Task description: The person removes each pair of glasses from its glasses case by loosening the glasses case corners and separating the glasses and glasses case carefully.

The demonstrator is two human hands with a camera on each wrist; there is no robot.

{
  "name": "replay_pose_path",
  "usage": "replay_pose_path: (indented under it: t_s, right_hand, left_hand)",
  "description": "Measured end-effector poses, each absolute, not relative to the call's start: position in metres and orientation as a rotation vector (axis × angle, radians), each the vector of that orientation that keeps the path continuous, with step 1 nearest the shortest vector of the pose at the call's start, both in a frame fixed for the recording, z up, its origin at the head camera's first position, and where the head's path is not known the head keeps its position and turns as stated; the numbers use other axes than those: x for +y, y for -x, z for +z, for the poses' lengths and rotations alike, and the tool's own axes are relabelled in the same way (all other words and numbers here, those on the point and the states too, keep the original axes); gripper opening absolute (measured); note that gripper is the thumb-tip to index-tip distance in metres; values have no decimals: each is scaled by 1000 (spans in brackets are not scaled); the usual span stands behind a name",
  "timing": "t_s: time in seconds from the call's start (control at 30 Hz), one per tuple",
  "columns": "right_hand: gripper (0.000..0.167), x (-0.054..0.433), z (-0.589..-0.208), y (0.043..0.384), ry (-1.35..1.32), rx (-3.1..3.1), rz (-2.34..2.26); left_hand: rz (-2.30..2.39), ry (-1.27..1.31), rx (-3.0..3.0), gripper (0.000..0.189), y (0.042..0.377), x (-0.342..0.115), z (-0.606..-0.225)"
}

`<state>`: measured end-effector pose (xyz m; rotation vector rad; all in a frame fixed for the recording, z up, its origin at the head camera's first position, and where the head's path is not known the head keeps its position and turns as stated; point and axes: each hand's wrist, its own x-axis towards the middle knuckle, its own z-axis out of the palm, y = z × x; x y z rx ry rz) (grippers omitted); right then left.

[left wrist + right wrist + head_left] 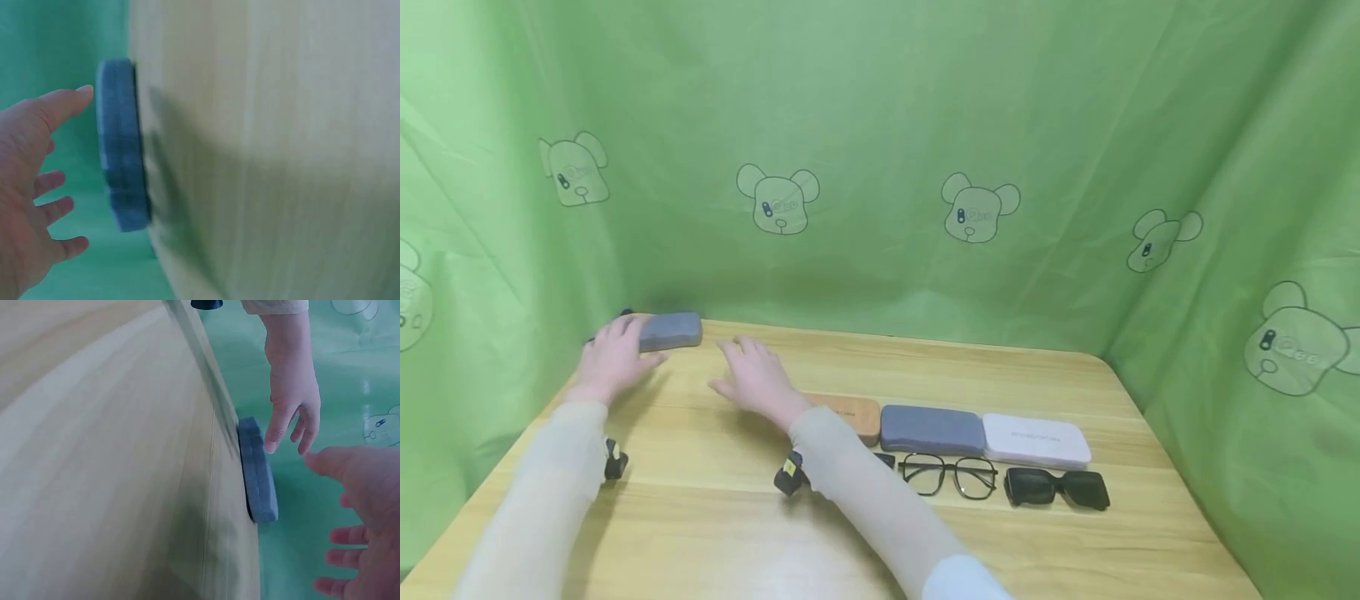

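Observation:
My left hand (612, 354) reaches over the far left corner of the table, beside a blue-grey glasses case (672, 331) that lies near the back edge. In the left wrist view, its fingers (69, 105) are spread, with a gap between them and the glasses case (119, 144). To the right of that case, my right hand (760, 379) hovers over the table with its fingers extended and holds nothing. The right wrist view has the same case (257, 472) between the table and both hands. A dark thing (627, 312) behind my left hand is mostly hidden.
An orange case (859, 415), a dark blue-grey case (932, 429) and a white case (1036, 440) stand in a row. Clear-lensed glasses (977, 457) and black sunglasses (1084, 490) lie before them; my right sleeve partly covers another dark item (887, 460). Green curtain (880, 275) surrounds the table.

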<state>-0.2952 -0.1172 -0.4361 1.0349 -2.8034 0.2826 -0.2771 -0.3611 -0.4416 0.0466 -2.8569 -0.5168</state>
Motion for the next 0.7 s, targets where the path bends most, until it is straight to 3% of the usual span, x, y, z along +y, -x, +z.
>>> replay_pose_path:
  t_s: [0.7]
  right_hand:
    - [72,-133,-449,329,-1057,-2927,361]
  left_hand:
    - [-568,-194,-2917,91,309,-396,-464]
